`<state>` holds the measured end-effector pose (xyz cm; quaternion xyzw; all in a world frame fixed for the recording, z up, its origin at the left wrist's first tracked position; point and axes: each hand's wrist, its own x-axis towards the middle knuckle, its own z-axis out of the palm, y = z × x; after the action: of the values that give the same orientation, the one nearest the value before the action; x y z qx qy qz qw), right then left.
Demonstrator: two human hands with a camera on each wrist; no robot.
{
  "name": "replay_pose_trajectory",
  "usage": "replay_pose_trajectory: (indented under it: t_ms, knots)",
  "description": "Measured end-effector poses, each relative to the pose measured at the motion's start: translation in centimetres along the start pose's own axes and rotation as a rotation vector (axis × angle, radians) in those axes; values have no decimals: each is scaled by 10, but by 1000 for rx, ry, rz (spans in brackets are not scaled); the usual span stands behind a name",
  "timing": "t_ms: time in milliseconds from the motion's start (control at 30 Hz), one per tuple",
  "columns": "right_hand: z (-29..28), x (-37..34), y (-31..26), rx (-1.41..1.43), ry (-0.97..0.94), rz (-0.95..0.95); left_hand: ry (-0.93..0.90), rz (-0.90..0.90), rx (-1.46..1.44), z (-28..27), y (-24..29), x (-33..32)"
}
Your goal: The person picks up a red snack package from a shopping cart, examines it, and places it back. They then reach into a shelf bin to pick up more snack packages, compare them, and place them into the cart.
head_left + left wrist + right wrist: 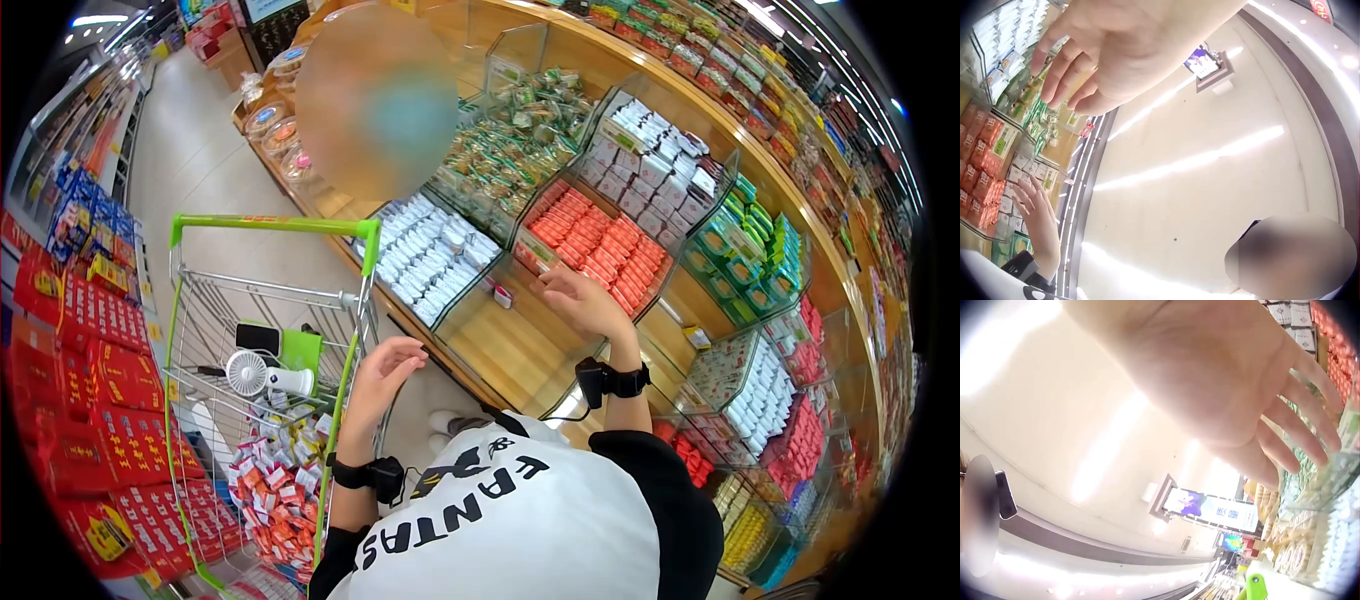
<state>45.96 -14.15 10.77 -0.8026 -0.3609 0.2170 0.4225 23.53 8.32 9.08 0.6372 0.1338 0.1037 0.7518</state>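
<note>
My right hand (580,302) hovers above a wooden display shelf (520,345), just in front of a clear-walled bin of red wrapped packs (598,240). Its fingers are spread and hold nothing, as the right wrist view shows. A small red-and-white packet (502,296) lies on the wood to the left of that hand. My left hand (385,375) hangs in the air between the shopping cart (270,222) and the shelf's front edge, fingers relaxed with nothing in them. Closest to it on the shelf is a bin of white wrapped packs (430,255).
Inside the cart are a white handheld fan (247,372), a green item (301,350) and many red-and-white packets (280,490). Clear dividers separate bins of green-wrapped snacks (515,150) and pale boxes (650,165). Red gift boxes (100,400) line the aisle's left side.
</note>
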Motion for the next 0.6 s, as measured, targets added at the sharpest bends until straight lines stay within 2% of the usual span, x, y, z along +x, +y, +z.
replay_pose_trajectory:
  t_ms: [67,133,200,367,467,600]
  knots:
    - [-7,1,15,19,152,26,-24,12,-25,8,-5,12]
    - [-15,3,27,69,190,18,-43,28,-51,16,-11,25]
    - [-22,3,41,-54,264,143,-75,-2,-61,23,-18,34]
    - [-37,-2,83,-223,481,190,-115,13,-13,44,-34,54]
    - [-42,-5,112,-240,562,223,-160,31,-48,57,-41,64]
    - [-43,-3,118,-145,571,218,-229,6,-29,74,-48,77]
